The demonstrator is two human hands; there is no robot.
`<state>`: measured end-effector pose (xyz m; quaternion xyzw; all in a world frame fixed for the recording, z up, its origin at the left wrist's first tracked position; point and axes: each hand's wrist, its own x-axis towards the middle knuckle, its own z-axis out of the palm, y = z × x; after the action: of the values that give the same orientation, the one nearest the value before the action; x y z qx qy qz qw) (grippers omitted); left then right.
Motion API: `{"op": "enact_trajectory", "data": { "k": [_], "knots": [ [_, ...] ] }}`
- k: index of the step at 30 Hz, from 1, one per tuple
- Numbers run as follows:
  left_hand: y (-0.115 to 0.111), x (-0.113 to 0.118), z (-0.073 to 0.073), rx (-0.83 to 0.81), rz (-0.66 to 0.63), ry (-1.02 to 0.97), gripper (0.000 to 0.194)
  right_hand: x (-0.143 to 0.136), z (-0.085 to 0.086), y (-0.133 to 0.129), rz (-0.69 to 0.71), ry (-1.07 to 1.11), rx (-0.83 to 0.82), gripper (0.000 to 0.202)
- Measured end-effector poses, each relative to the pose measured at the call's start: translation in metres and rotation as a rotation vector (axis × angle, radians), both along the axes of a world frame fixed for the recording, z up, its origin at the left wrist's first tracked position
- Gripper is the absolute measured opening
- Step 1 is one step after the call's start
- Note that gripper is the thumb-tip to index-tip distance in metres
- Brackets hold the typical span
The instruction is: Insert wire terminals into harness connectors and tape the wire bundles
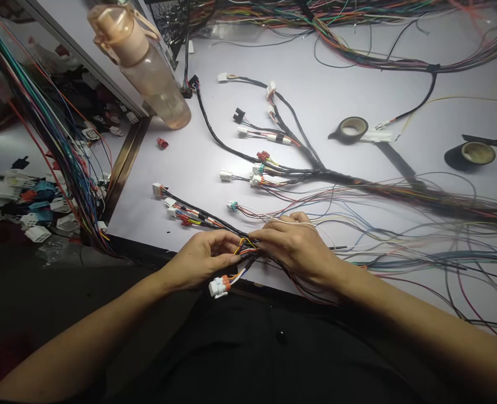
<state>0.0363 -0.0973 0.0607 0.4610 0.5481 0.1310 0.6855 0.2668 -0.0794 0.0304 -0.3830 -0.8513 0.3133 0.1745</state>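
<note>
My left hand (208,255) and my right hand (294,241) meet at the table's front edge, both closed on one wire harness (248,247). Thumb and fingers of the left pinch its yellow, orange and black wires; the right wraps them just beside. A white and orange connector (220,286) hangs below the left hand on short wires. To the upper left, black-wrapped branches end in white connectors (171,207), a red connector (186,220) and a pale multi-pin connector (158,189). What lies under the right fingers is hidden.
A second taped harness (324,175) lies behind my hands. Two black tape rolls (353,129) (469,155) stand at the right. A water bottle (147,73) is at the back left, with a red connector (162,143) near it. Loose wires (420,252) spread rightward.
</note>
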Motion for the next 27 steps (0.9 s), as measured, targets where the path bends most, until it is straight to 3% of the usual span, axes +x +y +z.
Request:
{"op": "enact_trajectory", "data": {
  "k": [5,8,12,16,19,22,25,27],
  "knots": [
    [-0.002,-0.004,-0.009,0.094,0.061,0.053,0.027,-0.007,0.005,-0.007,0.008,-0.078,0.068,0.03],
    [0.002,-0.008,-0.007,0.131,0.058,0.035,0.026,-0.007,0.002,-0.009,0.036,-0.097,0.086,0.027],
    [0.013,-0.006,0.007,0.434,-0.038,0.158,0.016,-0.005,0.003,-0.007,0.012,0.036,0.043,0.026],
    [0.03,0.003,0.018,0.844,-0.234,0.219,0.009,-0.011,0.02,0.0,-0.147,0.306,-0.198,0.028],
    [0.045,0.007,0.018,1.045,-0.411,0.251,0.008,-0.019,0.026,0.004,-0.058,0.411,-0.379,0.032],
    [0.055,0.005,0.017,1.165,-0.523,0.266,0.009,-0.027,0.018,0.004,-0.037,0.504,-0.538,0.03],
    [0.059,-0.002,0.022,1.256,-0.437,0.341,0.008,-0.032,0.007,0.0,-0.226,0.544,-0.664,0.028],
    [0.058,-0.01,0.025,1.344,-0.228,0.435,0.008,-0.033,0.004,-0.003,-0.332,0.542,-0.667,0.032]
  ]
}}
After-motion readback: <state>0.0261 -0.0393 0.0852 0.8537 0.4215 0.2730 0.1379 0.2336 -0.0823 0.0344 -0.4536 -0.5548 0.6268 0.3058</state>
